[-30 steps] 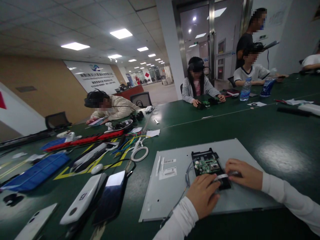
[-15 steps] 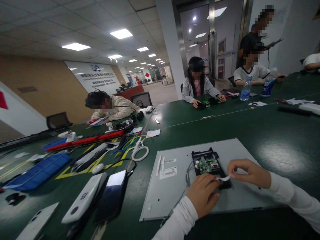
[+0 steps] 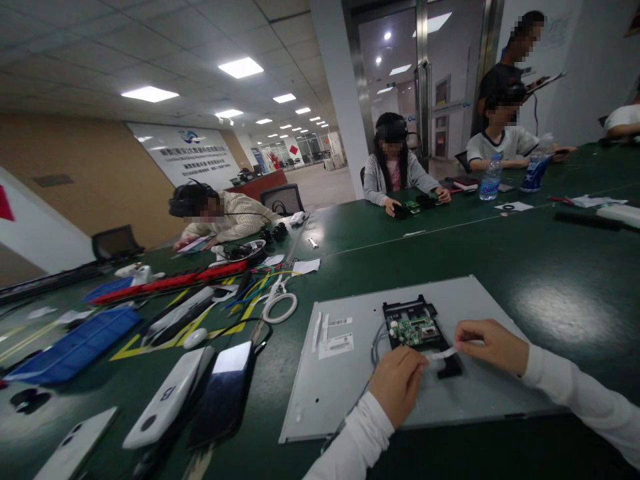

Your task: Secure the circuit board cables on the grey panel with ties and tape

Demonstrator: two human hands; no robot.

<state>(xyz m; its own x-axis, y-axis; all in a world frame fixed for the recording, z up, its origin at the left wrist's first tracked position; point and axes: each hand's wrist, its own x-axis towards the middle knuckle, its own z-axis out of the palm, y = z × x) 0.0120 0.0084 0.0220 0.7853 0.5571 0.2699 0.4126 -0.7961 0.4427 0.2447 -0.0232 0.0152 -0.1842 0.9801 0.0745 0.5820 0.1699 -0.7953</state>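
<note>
Between my hands runs a short, flat white strip (image 3: 441,354), perhaps a ribbon cable or tape. My left hand (image 3: 399,385) pinches its left end between thumb and fingers. My right hand (image 3: 493,347) pinches the opposite end. Just beyond the strip, a green circuit board (image 3: 416,329) sits in a black plastic frame (image 3: 450,366) whose near corner shows below the strip. Both rest on a large grey metal panel (image 3: 340,393) with white labels (image 3: 337,344). Grey cables (image 3: 379,343) leave the board's left side and pass under my left forearm.
To the left lie a dark phone (image 3: 223,393), a white device (image 3: 167,398), a white phone (image 3: 77,443), a blue tray (image 3: 75,347) and a white ring of cable (image 3: 280,308). Water bottles (image 3: 491,177) stand at the far right. Several people sit around the green table (image 3: 575,267).
My left hand has drawn back a little, its spread fingers now closed in a pinch on the strip. The strip looks straighter between both hands. My right hand has shifted slightly left.
</note>
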